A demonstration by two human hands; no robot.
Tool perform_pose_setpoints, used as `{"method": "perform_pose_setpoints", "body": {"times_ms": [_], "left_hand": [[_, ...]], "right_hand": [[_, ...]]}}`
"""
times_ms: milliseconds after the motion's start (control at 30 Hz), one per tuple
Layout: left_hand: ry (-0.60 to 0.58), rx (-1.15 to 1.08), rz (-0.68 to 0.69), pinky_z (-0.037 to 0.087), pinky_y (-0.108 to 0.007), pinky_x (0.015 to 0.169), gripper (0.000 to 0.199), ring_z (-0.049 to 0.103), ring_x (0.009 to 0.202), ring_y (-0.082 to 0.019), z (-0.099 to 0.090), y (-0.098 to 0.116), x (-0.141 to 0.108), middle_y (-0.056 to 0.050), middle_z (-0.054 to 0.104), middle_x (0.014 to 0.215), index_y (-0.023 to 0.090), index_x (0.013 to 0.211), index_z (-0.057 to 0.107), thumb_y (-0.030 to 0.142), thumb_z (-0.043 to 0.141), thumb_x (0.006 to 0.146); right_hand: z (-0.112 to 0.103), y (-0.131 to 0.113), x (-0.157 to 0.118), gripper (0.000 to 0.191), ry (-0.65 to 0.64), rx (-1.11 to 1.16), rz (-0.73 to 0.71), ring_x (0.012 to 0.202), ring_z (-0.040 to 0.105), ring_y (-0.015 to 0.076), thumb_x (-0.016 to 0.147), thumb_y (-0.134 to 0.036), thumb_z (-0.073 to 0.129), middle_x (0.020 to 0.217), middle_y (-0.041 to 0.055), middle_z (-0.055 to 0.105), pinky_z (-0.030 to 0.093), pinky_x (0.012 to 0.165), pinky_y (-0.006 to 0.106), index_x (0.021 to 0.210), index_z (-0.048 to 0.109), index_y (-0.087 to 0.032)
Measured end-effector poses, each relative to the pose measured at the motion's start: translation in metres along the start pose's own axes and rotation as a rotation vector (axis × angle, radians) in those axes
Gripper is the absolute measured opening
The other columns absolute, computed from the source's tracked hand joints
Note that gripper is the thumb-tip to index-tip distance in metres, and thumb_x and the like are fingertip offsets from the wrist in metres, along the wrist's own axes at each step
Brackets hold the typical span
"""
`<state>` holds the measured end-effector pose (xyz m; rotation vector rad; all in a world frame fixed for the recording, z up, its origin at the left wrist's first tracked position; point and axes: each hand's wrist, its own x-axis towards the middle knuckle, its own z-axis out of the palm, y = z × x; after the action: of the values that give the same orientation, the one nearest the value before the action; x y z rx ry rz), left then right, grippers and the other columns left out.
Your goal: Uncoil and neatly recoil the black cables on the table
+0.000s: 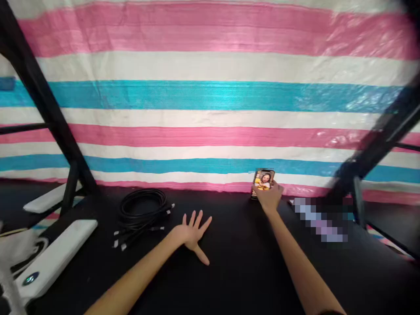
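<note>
My left hand lies on the black table with its fingers spread and nothing in it. Farther back and to the right, my right hand grips a phone by its lower part. The phone stands upright near the table's back edge, its lit screen toward me with a picture on it. To the left of my left hand lies a coil of black cables with white tags on the ends.
A long white device lies at the left, with another white one beyond it. A blurred-out item is at the right. Black frame legs slope at both sides before a striped sheet.
</note>
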<state>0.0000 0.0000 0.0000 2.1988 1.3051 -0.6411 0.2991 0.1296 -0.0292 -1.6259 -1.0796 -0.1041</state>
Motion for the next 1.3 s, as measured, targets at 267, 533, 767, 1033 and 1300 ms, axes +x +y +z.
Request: {"method": "perform_pose_setpoints", "body": {"times_ms": [267,533,767,1033,1300], "left_hand": [[0.051,-0.048,-0.004,-0.008,-0.065,0.104,0.144,-0.024,0.134,-0.039,0.003,0.001,-0.001,-0.019,-0.028,0.148,0.021,0.147,-0.013,0.068,0.077,0.045],[0.060,-0.059,0.000,-0.008,-0.064,0.105,0.141,-0.024,0.134,-0.038,0.002,0.001,-0.005,-0.017,-0.026,0.149,0.022,0.147,-0.012,0.066,0.077,0.047],[0.055,-0.070,-0.001,-0.009,-0.064,0.105,0.141,-0.025,0.133,-0.038,0.001,0.003,-0.006,-0.017,-0.027,0.148,0.022,0.147,-0.012,0.064,0.078,0.047],[0.049,-0.069,0.000,-0.008,-0.065,0.105,0.143,-0.025,0.133,-0.038,0.001,0.003,-0.005,-0.017,-0.027,0.147,0.021,0.147,-0.012,0.065,0.078,0.045],[0.015,-0.046,-0.010,-0.008,-0.065,0.105,0.142,-0.026,0.133,-0.038,-0.002,0.004,-0.007,-0.018,-0.030,0.146,0.021,0.145,-0.016,0.068,0.075,0.047]], "right_hand": [[0.002,0.005,0.000,0.073,0.013,-0.022,0.002,0.105,0.047,0.0342,0.055,-0.045,0.074,0.108,0.0178,0.049,0.042,0.089,0.046,0.114,0.051,-0.009],[0.004,0.005,0.001,0.075,0.010,-0.016,0.000,0.103,0.048,0.0332,0.057,-0.047,0.074,0.112,0.0199,0.047,0.043,0.088,0.045,0.117,0.050,-0.007],[0.006,0.008,0.006,0.075,-0.008,0.013,-0.034,0.103,0.048,0.0330,0.055,-0.045,0.075,0.109,0.0181,0.048,0.042,0.091,0.046,0.116,0.051,-0.008],[0.017,0.011,0.013,0.079,0.019,0.048,-0.056,0.103,0.048,0.0304,0.053,-0.042,0.075,0.112,0.0197,0.049,0.043,0.091,0.042,0.118,0.051,-0.005],[0.025,0.017,0.015,0.081,0.015,0.029,-0.017,0.105,0.049,0.0307,0.054,-0.046,0.073,0.113,0.0182,0.049,0.044,0.088,0.042,0.121,0.048,-0.010]]}}
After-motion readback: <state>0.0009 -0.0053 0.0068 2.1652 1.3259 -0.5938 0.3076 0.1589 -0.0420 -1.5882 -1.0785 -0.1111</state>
